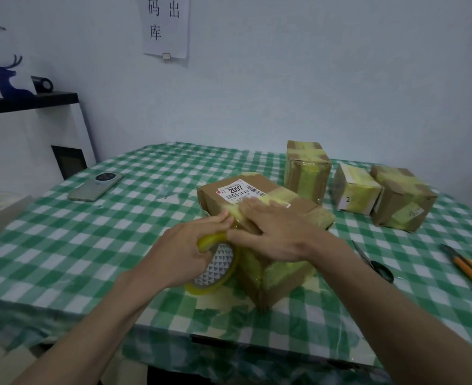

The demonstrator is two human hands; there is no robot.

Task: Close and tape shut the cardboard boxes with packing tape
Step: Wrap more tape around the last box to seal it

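Observation:
A closed cardboard box [282, 276] with a white shipping label and yellowish tape strips stands in the middle of the green checked table [90, 245]. My left hand [184, 251] grips a roll of yellowish packing tape [215, 268] against the box's near left side. A strip of tape runs from the roll up over the box's top edge. My right hand [273, 232] lies flat with straight fingers on the box top, pressing that tape down.
Three taped boxes stand at the back right: a tall one [307, 170], a small pale one [355, 191] and a brown one [403, 198]. Scissors [374, 262] and a utility knife [468, 268] lie at the right. A phone [96, 186] lies at the left.

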